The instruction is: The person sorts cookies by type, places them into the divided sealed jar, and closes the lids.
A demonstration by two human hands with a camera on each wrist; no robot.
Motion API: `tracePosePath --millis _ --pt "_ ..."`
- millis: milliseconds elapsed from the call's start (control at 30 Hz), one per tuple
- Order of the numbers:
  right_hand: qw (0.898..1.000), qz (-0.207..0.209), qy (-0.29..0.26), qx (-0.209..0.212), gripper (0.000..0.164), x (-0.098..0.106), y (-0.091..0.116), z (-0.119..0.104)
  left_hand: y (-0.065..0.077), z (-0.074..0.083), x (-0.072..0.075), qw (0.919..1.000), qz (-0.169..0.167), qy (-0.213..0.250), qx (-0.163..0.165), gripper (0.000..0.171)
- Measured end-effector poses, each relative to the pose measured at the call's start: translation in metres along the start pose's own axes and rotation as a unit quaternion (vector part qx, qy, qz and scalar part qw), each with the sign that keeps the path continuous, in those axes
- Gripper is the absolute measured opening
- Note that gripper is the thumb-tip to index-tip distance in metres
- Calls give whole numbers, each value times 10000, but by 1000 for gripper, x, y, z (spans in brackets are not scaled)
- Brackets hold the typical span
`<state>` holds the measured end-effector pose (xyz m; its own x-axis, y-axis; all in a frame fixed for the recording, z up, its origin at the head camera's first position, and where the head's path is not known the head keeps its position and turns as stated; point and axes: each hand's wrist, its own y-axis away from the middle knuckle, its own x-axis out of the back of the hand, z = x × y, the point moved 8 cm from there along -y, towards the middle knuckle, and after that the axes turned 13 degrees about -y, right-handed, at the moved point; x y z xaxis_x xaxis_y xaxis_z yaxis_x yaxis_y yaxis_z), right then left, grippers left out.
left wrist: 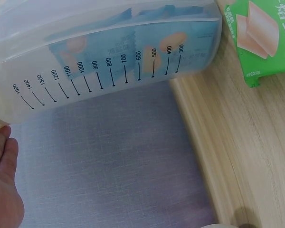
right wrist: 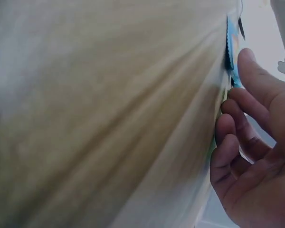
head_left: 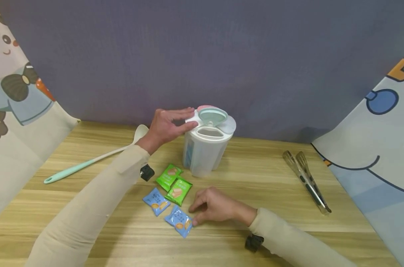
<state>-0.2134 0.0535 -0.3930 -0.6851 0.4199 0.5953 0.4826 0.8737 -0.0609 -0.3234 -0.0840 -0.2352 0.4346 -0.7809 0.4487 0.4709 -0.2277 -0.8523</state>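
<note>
Head: nearer blue pkt (head_left: 179, 221) lies just beside R grip (head_left: 216, 206).

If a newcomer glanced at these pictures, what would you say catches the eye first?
Probably the white container in the middle, the left hand at its lid. In front of it lie two bright green packets and two blue packets, the right hand beside the nearer blue one. Metal tongs lie off right.

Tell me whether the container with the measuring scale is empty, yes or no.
No: blue packets show through the wall of the container.
</note>
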Motion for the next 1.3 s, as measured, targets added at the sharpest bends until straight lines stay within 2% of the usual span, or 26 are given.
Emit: tracePosePath --millis 500,767,1033,1300 --pt "9995 64 297 -92 19 -4 -1 -2 1 0 0 10000 -6 54 19 31" --pt "9965 16 553 627 24 -4 0 -11 0 0 0 10000 -14 12 -10 30" --pt "9973 104 670 278 23 -6 -1 -7 1 0 0 10000 -52 45 41 32" --pt "9996 106 268 81 18 -6 0 -4 0 0 0 10000 -51 47 71 32"
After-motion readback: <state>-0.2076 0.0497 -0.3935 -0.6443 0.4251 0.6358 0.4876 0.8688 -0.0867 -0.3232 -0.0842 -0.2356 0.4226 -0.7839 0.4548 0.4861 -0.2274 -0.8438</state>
